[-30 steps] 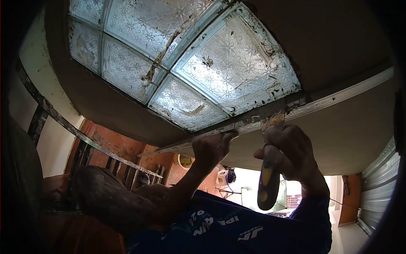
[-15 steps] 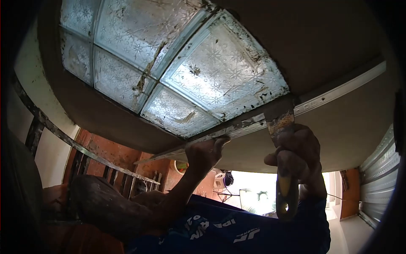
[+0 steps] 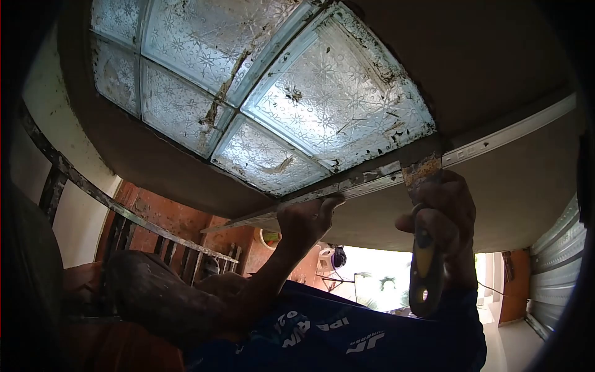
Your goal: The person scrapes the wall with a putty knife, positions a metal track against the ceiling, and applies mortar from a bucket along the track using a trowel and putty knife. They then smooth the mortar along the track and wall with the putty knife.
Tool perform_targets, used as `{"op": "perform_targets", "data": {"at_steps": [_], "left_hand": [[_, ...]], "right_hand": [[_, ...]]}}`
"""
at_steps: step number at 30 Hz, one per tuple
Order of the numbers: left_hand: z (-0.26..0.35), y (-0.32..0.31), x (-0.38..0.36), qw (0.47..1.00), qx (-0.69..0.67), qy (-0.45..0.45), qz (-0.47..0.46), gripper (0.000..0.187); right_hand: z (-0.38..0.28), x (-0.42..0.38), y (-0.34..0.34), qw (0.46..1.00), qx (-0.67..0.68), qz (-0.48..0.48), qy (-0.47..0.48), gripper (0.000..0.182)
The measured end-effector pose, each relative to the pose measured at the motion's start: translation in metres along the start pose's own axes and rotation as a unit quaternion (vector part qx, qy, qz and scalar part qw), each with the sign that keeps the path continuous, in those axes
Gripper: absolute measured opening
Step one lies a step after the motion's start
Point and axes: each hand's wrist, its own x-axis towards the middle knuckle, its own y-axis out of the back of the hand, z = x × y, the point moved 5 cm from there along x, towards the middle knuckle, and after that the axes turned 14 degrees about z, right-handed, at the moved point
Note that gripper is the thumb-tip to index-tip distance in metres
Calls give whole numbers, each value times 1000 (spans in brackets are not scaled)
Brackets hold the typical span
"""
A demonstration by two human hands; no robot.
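A long pale straightedge [image 3: 508, 133] lies against the grey-brown plastered surface [image 3: 384, 217], just below a panel of patterned glass blocks [image 3: 334, 93] smeared with dirt. My left hand [image 3: 304, 220] grips the straightedge from below near its middle, its thumb along the edge. Further right, my right hand [image 3: 443, 211] is wrapped round the putty knife [image 3: 423, 266], whose handle is dark and yellow and points down. The knife's stained blade is up against the straightedge and the strip of plaster beside the glass blocks. Part of the blade's tip blends into the dark plaster.
A curved metal railing [image 3: 133, 217] runs along the left side. Beyond it is a reddish wall or floor [image 3: 167, 214]. Ribbed metal sheeting [image 3: 561, 266] stands at the far right. A bright opening [image 3: 384, 273] shows behind my arms, with a white and dark object [image 3: 331, 259] near it.
The view has shifted slightly, so the glass blocks and both hands sit a little further right. Both hands keep their holds on the straightedge and the putty knife.
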Motion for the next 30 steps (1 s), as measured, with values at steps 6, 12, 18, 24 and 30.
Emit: {"op": "perform_targets", "data": {"at_steps": [6, 12, 18, 24, 30], "left_hand": [[0, 0, 2, 1000, -13, 26, -2, 47], [1, 2, 2, 1000, 2, 23, -6, 50], [1, 5, 5, 998, -26, 63, -1, 51], [5, 10, 11, 999, -15, 45, 7, 49], [0, 10, 7, 998, -10, 64, -9, 49]], "right_hand": [[-12, -15, -16, 999, -11, -25, -20, 33], [-22, -23, -37, 997, 28, -30, -60, 30], [-38, -35, -54, 993, 45, -88, -58, 21], [-59, -22, -42, 997, 21, -64, -33, 21], [-37, -39, -66, 993, 21, -114, -5, 30]]}}
